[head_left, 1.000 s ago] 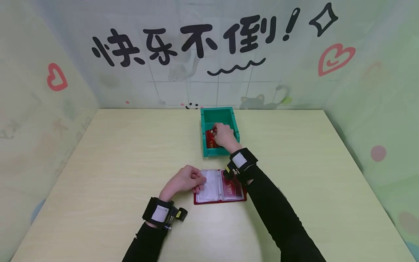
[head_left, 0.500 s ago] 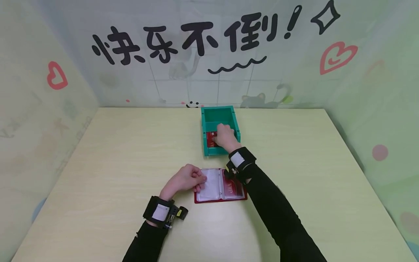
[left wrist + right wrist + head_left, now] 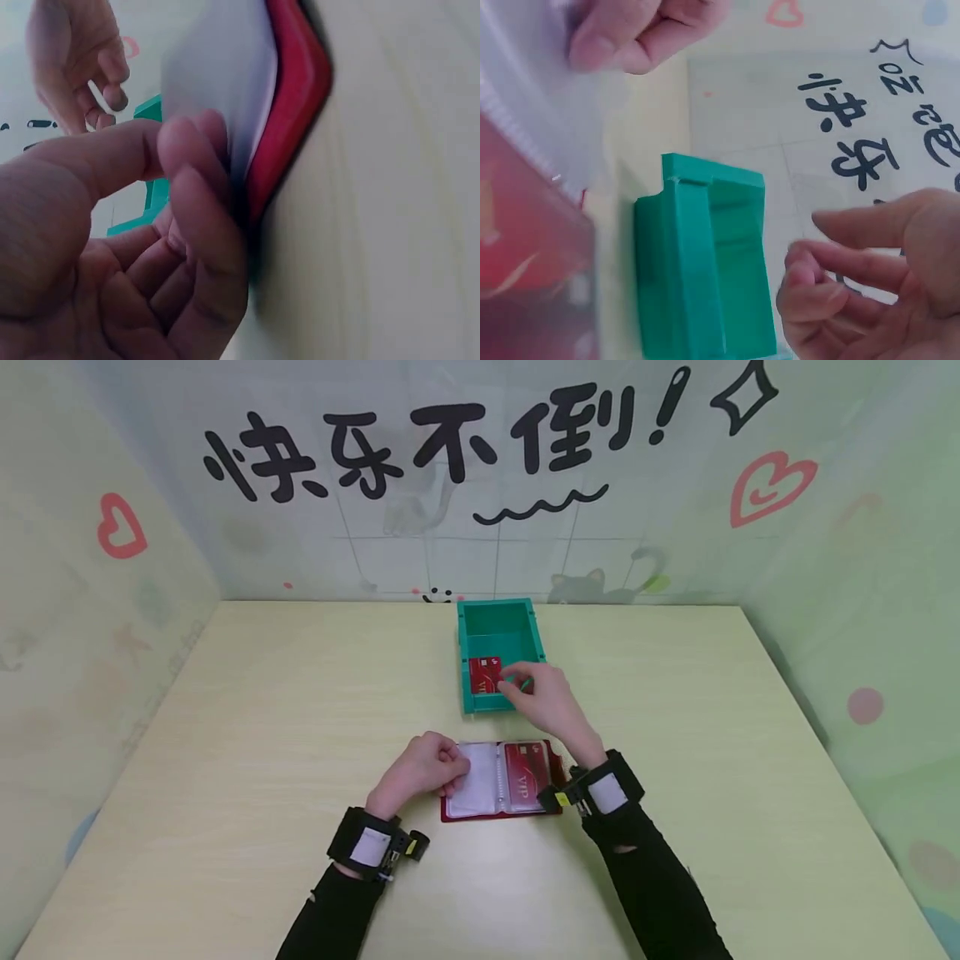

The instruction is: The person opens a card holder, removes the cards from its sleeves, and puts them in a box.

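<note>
A small red card holder (image 3: 474,783) lies spread on the table, with clear sleeves on a ring spine. In its right sleeve sits a red VIP card (image 3: 525,777). My left hand (image 3: 423,766) pinches the edge of the left sleeve page between thumb and fingers; the left wrist view shows this sleeve page (image 3: 217,60) lifted off the red cover (image 3: 296,90). Over the near right corner of a green box (image 3: 464,681) hovers my right hand (image 3: 551,697), fingers loosely bent, nothing between them. Inside the box lies another red VIP card (image 3: 483,675).
The pale wooden table (image 3: 300,693) carries the box at its back, near the printed back wall (image 3: 300,552). Side walls stand left and right. Black wrist cameras (image 3: 600,793) are strapped to both forearms, the right one just beside the card holder.
My right hand has risen out of the green box and drawn back toward me and to the right, leaving the red card in view. My left hand stays at the sleeve page.
</note>
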The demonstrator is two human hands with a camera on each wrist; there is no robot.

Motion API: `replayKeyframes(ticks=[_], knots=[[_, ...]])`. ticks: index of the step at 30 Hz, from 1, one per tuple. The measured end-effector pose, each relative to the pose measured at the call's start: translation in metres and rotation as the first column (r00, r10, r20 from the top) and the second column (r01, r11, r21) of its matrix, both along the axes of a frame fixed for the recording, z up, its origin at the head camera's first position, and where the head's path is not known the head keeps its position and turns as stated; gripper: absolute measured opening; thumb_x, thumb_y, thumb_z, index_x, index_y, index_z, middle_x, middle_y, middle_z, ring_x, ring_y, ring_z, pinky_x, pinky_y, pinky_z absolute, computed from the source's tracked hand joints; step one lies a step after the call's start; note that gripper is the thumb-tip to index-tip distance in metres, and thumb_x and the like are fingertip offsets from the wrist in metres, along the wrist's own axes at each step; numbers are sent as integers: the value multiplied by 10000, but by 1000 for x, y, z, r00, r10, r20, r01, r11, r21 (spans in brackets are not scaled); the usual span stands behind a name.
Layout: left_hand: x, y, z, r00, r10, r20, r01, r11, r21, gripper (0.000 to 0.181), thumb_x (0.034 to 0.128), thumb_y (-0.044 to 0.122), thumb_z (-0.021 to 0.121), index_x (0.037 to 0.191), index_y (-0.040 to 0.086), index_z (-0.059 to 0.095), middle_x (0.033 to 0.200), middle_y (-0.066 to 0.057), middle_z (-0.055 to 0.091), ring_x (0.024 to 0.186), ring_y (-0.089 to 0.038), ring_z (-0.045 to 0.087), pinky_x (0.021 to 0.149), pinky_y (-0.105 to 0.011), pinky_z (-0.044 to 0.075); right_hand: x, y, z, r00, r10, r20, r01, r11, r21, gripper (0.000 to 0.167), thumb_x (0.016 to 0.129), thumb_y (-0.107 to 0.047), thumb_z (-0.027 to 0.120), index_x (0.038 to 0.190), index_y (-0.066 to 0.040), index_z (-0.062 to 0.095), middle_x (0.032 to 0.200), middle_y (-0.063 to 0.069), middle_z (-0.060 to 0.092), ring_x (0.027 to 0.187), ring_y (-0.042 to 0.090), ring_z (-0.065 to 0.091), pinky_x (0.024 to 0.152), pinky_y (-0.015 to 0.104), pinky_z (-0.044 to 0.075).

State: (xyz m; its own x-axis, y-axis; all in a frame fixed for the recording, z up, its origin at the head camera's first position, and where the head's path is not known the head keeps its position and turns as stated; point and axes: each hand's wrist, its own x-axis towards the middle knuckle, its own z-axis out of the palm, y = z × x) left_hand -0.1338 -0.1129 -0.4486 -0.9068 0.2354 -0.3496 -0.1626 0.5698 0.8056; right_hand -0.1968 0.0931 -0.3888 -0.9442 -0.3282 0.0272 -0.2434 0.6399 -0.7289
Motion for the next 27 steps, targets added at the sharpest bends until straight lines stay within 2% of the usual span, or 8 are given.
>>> replayKeyframes(ticks=[4,7,11,14,16,18,22,27], knots=[[4,7,7,991,44,-127,-64,986,-153,250,888,169,752,1050,34,619,705,-64,617,610,-163,555,557,-243,443,19,24,-15,994,66,89,-62,997,-55,322,975,-215,652,1225,-15,687,1090,147,713,794,197,591,645,233,504],[8,15,14,966,18,-259,-87,962,-258,389,862,136,781,1168,48,558,826,-87,608,724,-192,538,634,-281,467,30,39,-31,987,116,111,-110,992,-55,329,949,-221,682,1209,-19,696,993,140,702,803,190,600,650,246,523],[16,30,20,909,-138,-394,13,953,-303,324,876,28,733,1175,42,609,1047,-109,626,925,-218,577,852,-357,568,40,54,-54,978,188,90,-188,982,-12,397,881,-237,772,1230,-62,700,1040,113,644,968,217,563,769,285,512],[21,40,22,883,-230,-410,117,952,-283,240,906,34,692,1145,22,670,1084,-113,643,966,-223,596,915,-383,569,44,62,-66,973,223,51,-224,974,23,532,825,-256,829,1303,-87,667,1168,109,570,1118,252,488,872,329,475],[22,45,21,887,-249,-390,143,949,-279,225,917,94,698,1125,9,691,1038,-106,654,920,-210,591,871,-367,565,45,65,-71,976,218,25,-219,975,45,609,794,-274,852,1340,-100,644,1168,109,534,1142,261,450,896,353,435],[23,48,20,902,-242,-359,145,950,-276,228,920,133,705,1102,-4,697,993,-105,648,879,-197,571,826,-352,547,46,66,-73,980,201,10,-201,978,58,648,776,-284,866,1356,-112,633,1148,99,527,1133,255,440,898,374,411],[20,49,15,938,-185,-294,117,965,-234,206,934,153,700,1068,-4,702,958,-96,628,851,-178,542,781,-313,520,47,66,-77,985,172,-12,-170,981,90,659,759,-312,879,1349,-142,639,1126,77,546,1119,234,445,921,411,365],[12,47,9,963,-115,-245,81,986,-145,168,977,140,636,1027,0,715,789,-48,563,745,-160,503,633,-244,412,49,62,-80,986,160,-54,-154,983,97,660,751,-342,882,1341,-174,637,1135,88,536,1120,255,431,918,426,314]])
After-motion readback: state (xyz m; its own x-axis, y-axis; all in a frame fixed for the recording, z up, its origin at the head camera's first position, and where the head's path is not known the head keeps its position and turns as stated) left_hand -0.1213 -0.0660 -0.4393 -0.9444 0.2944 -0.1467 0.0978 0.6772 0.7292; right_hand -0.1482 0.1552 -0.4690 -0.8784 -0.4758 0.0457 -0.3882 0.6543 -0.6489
